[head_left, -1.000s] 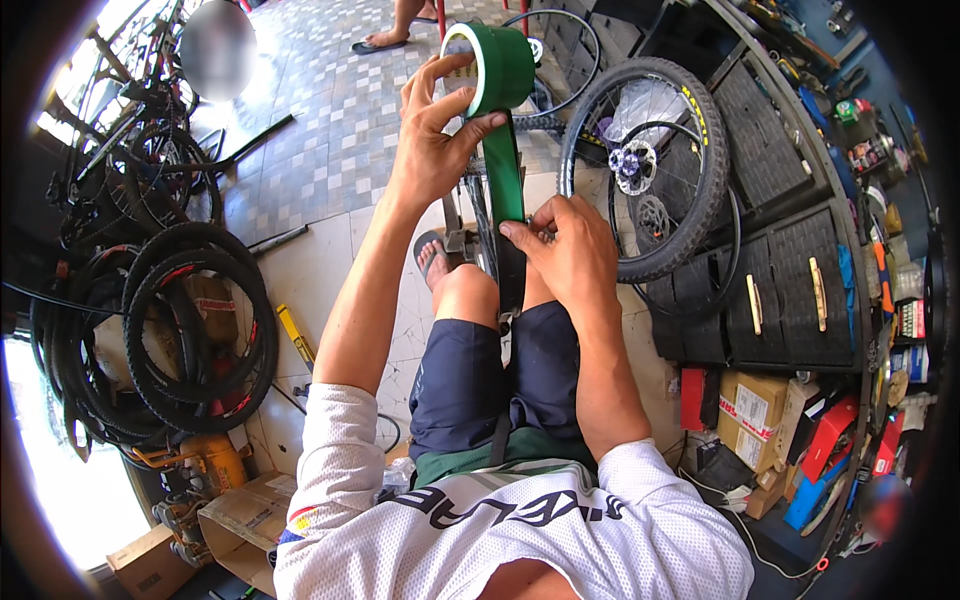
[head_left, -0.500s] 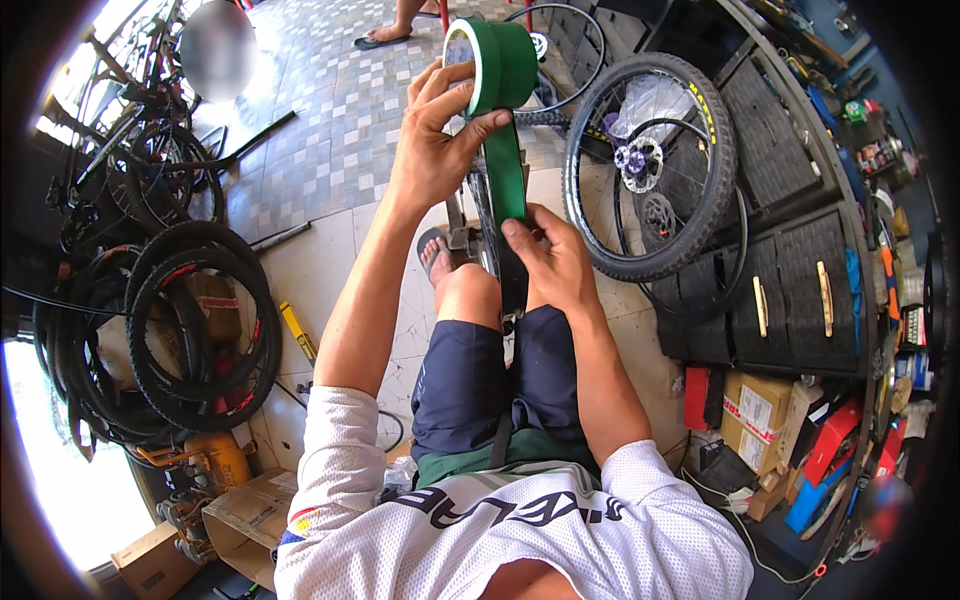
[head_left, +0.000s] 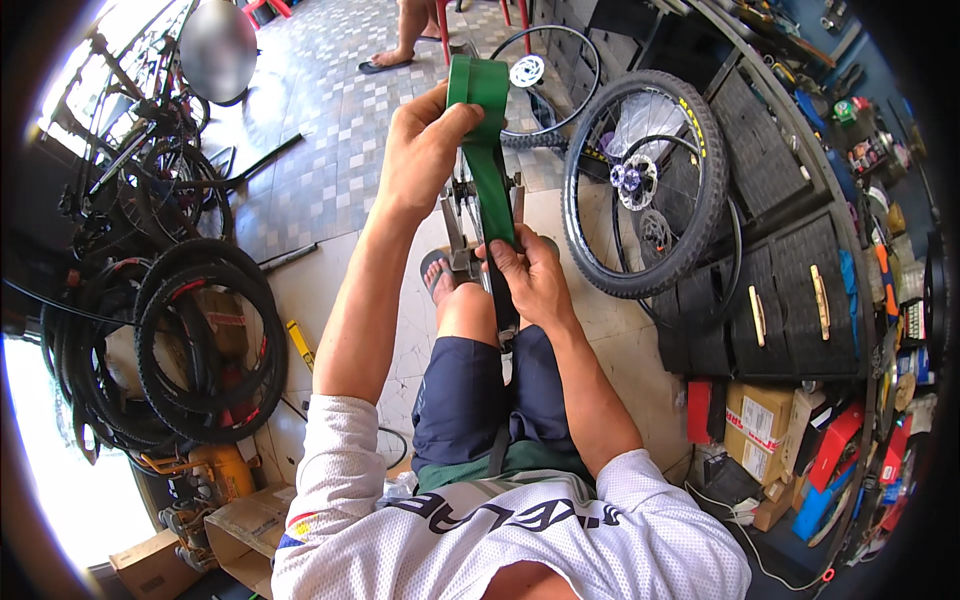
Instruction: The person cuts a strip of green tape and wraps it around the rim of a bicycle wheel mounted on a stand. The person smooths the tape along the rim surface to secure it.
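My left hand point(head_left: 425, 150) is closed around a wide green tape roll point(head_left: 483, 88), held up in front of me with the thumb on its side. From the roll a green tape strip point(head_left: 492, 195) runs down toward my right hand point(head_left: 530, 278). The right hand's thumb and fingers pinch the strip's lower end against a narrow black rim-like part point(head_left: 503, 308), upright between my knees. Beside it stands a metal stand point(head_left: 457, 235) with upright arms. My fingers partly hide where the tape meets the black part.
A bicycle wheel point(head_left: 645, 185) with a knobby tyre leans against dark cabinets point(head_left: 805, 300) on the right. Several loose tyres point(head_left: 210, 340) hang or stack at the left. Cardboard boxes point(head_left: 762, 425) sit at lower right. Another person's foot point(head_left: 387, 60) is at the far side.
The tape roll has turned edge-on and come slightly left and down, with my left thumb now across its side. My right hand has moved a little down and left along the strip.
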Available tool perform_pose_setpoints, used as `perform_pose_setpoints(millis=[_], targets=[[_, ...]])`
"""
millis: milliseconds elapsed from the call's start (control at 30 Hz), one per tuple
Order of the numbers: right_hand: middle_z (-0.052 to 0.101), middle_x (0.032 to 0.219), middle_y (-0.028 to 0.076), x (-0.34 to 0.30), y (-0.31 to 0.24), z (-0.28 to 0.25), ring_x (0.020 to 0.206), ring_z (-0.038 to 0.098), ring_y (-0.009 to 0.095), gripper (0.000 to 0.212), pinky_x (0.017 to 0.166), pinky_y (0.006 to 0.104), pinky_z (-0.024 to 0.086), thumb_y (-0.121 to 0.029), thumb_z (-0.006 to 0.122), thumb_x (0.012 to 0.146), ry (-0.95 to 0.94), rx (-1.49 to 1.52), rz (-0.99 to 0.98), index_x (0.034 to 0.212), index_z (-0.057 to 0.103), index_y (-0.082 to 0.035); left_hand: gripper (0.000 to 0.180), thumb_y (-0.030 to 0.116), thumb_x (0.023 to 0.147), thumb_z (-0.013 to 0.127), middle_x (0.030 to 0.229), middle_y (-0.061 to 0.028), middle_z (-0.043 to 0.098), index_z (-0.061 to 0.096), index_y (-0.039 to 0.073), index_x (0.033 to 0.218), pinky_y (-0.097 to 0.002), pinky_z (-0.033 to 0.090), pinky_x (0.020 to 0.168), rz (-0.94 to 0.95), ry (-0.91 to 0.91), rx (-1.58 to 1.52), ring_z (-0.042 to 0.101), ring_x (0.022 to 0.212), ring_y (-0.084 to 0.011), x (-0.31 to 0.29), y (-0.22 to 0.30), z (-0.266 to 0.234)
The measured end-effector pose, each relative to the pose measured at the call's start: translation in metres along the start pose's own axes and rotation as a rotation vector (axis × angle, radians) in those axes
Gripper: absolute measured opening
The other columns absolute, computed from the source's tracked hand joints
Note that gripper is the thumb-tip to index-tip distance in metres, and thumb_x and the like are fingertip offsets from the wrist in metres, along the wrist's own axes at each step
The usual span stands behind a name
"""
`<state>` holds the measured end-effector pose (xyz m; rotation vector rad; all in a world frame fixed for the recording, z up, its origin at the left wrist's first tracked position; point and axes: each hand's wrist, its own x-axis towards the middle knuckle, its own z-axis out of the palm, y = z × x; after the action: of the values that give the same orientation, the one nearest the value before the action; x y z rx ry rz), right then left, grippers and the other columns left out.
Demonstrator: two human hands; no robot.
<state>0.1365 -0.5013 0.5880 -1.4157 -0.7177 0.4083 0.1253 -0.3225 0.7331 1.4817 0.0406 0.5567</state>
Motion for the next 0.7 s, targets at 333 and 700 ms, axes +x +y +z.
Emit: perform_pose_setpoints(millis=[333,700], targets=[[0.071,0.079,0.009,-0.004,-0.015,0.004,0.069,0.071,0.015,0.029,0.061,0.0296,0.052,-0.027,0.062,0.106,0.072,-0.076,-0.01,0.111,0.062,0.001,0.037,0.023,0.094,0.079,0.106,-0.0119,0.076,0.071,-0.003,0.119,-0.0322,0.054,0.085,-0.074,-0.011,-0.148,0.069,0.096,-0.0159,0.007,0.015,0.01],[0.072,0.083,0.01,-0.014,-0.013,0.005,0.072,0.073,0.016,0.031,0.065,0.0293,0.055,-0.029,0.062,0.106,0.069,-0.011,0.012,0.117,0.062,0.0,0.04,0.022,0.096,0.074,0.113,-0.0174,0.075,0.067,-0.008,0.122,-0.0356,0.059,0.085,-0.021,-0.004,-0.313,0.072,0.094,-0.0202,0.069,0.025,-0.009]])
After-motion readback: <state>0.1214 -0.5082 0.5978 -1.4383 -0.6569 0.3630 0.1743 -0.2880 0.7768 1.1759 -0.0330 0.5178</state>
